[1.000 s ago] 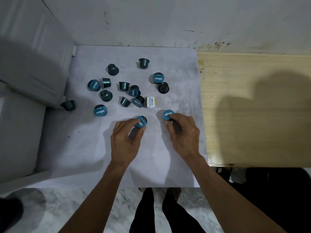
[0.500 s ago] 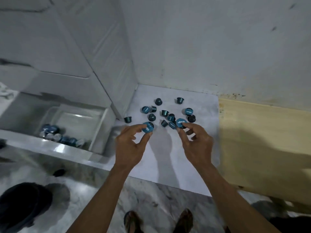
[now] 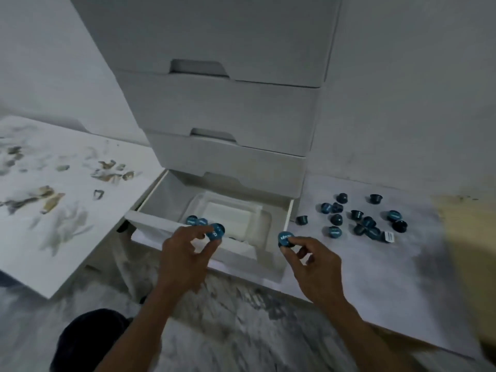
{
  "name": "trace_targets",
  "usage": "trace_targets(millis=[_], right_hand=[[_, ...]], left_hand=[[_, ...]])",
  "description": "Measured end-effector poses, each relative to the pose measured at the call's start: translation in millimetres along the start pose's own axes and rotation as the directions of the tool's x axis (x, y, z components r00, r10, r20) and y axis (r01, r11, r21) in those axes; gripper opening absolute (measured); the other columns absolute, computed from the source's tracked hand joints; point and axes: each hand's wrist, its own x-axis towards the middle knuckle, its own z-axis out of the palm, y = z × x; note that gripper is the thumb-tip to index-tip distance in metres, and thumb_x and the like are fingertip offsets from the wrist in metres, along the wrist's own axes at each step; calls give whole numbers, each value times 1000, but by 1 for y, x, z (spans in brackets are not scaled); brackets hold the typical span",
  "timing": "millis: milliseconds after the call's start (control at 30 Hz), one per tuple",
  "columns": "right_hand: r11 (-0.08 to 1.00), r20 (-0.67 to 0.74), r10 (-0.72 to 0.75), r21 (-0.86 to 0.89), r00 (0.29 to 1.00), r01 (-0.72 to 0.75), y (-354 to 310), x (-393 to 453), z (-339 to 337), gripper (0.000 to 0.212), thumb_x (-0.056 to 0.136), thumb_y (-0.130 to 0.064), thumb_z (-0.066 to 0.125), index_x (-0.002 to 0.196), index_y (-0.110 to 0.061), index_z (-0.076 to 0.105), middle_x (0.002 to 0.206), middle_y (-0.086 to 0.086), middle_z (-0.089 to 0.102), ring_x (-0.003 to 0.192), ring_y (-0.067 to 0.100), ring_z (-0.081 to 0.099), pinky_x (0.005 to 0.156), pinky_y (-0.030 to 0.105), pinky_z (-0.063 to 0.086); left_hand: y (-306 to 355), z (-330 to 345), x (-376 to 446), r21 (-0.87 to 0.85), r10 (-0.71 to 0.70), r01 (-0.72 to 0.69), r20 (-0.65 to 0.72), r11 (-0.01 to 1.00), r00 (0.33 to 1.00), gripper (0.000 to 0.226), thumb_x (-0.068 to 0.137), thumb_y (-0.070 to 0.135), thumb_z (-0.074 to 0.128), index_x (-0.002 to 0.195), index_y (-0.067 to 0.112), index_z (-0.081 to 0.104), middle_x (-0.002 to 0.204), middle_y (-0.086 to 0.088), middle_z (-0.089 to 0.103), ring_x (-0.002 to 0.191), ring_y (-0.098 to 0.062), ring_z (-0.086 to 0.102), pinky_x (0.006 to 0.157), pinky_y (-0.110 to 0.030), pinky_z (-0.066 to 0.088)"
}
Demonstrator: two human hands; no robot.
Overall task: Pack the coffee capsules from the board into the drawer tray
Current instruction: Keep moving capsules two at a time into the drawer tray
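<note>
Left hand (image 3: 185, 253) pinches a capsule (image 3: 216, 231) over the drawer tray (image 3: 264, 224), likely to drop it; right hand (image 3: 314, 260) pinches a second capsule (image 3: 286, 239) beside the tray's right wall.

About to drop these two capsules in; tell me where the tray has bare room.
The tray is bare across its middle and right, up to the right wall. Crowded only at the front-left corner, where packed capsules sit beside the left hand. The right hand is outside the drawer.
</note>
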Motion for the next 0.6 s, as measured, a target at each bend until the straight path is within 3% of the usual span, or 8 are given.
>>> trace_targets(millis=[100, 167, 333, 433, 600], right_hand=[[1000, 22, 24, 4, 999, -24, -30, 1, 34, 20, 78, -23, 80, 97, -20, 73, 74, -11, 65, 63, 8, 59, 55, 8, 41], [999, 23, 35, 17, 999, -36, -45, 12, 51, 20, 78, -23, 81, 96, -20, 73, 72, -12, 64, 61, 7, 58, 55, 8, 41], [998, 79, 12, -56, 997, -8, -50, 49, 87, 18, 77, -18, 81, 93, -20, 73, 76, -24, 63, 57, 4, 57, 55, 5, 39], [996, 153, 29, -82, 988, -17, -35, 68, 113, 16, 77, -18, 81, 92, -19, 73, 82, -28, 63, 63, 9, 59, 59, 6, 41], [979, 259, 129, -185, 957, -81, -2, 94, 156, 17, 78, -25, 80, 94, -22, 74, 74, -9, 68, 59, 11, 60, 58, 23, 51]], left_hand=[[-31, -41, 27, 42, -13, 12, 29, 999, 1000, 26, 73, 26, 83, 96, 23, 72, 91, 1, 68, 69, -6, 59, 61, -15, 47], [-44, -54, 52, 82, -15, 9, 71, 997, 997, 26, 75, 29, 82, 99, 23, 74, 89, 4, 67, 66, 0, 56, 59, -11, 41], [-72, -44, 109, 126, 25, -50, 192, 991, 981, 27, 76, 28, 81, 103, 24, 74, 89, 2, 65, 63, 2, 49, 61, -20, 38], [-89, -27, 131, 185, 39, -99, 302, 978, 952, 27, 78, 31, 79, 104, 25, 73, 89, 3, 61, 67, -1, 48, 62, -12, 34], [-106, -3, 167, 215, 41, -165, 485, 963, 874, 25, 79, 25, 78, 103, 21, 74, 85, 6, 55, 66, 7, 47, 61, -9, 36]])
